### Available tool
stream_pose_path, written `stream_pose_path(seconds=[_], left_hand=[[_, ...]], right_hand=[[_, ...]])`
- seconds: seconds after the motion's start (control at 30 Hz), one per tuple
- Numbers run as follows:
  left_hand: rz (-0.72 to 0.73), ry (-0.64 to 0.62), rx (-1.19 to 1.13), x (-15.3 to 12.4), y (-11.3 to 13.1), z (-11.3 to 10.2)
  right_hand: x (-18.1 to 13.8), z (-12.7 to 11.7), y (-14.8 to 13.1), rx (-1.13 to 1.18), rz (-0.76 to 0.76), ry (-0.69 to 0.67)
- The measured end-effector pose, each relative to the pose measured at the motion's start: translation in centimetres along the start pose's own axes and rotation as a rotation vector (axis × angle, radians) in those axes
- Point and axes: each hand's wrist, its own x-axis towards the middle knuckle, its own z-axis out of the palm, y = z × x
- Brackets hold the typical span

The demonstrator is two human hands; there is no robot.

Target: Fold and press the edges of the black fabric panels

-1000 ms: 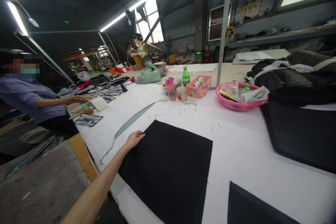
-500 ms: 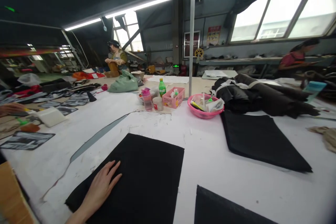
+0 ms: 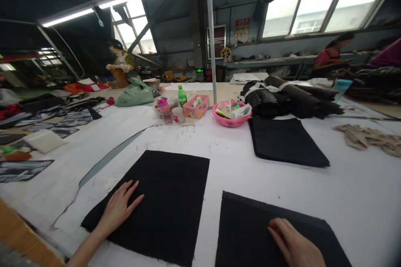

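My left hand (image 3: 117, 208) lies flat with fingers spread on a black cloth piece (image 3: 169, 196), near its left edge. Over a second black cloth piece (image 3: 244, 233) at the lower right is my right hand (image 3: 294, 242). Its fingers are drawn together in a pinch, tips pointing left, below the cloth's folded-looking upper edge. Whether anything sits between those fingertips is hidden. The second piece runs out of the frame at the bottom. Farther back on the right rests a stack of black cloth (image 3: 285, 142).
A pink basin (image 3: 232, 122), pink box (image 3: 197, 108), pink-lidded bottle (image 3: 164, 110) and green bottle (image 3: 182, 96) stand by a metal pole (image 3: 211, 41). Dark rolls (image 3: 300, 96) and a beige cloth (image 3: 360, 137) lie right. A slit (image 3: 112, 156) crosses the white table cover. Two people are beyond the table.
My right hand has come into view over the lower right cloth. The view has turned right and dipped, so more of that cloth shows. My left hand stays on its cloth.
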Motion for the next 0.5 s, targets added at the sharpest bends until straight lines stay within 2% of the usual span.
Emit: stream_pose_path(seconds=[0.07,0.13,0.23,0.33,0.4,0.5], left_hand=[[0.008,0.026,-0.001,0.1,1.2,-1.0],[0.051,0.076,-0.054,-0.2,4.0,-2.4],[0.159,0.085,-0.254,-1.6,11.4,-4.9],[0.401,-0.106,-0.484,-4.4,20.5,-6.6],[0.624,-0.231,-0.574,-6.6,25.8,-6.3],[0.849,-0.175,-0.614,-9.7,30.9,-3.7]], right_hand=[[1.1,0.1,-2.0,-0.037,-0.079,-0.009],[2.3,0.5,-3.9,-0.069,-0.144,-0.018],[3.8,1.3,-5.8,-0.093,-0.200,-0.027],[4.8,2.4,-6.7,-0.106,-0.216,-0.040],[5.2,3.1,-6.7,-0.112,-0.216,-0.042],[5.3,3.8,-6.4,-0.114,-0.214,-0.041]])
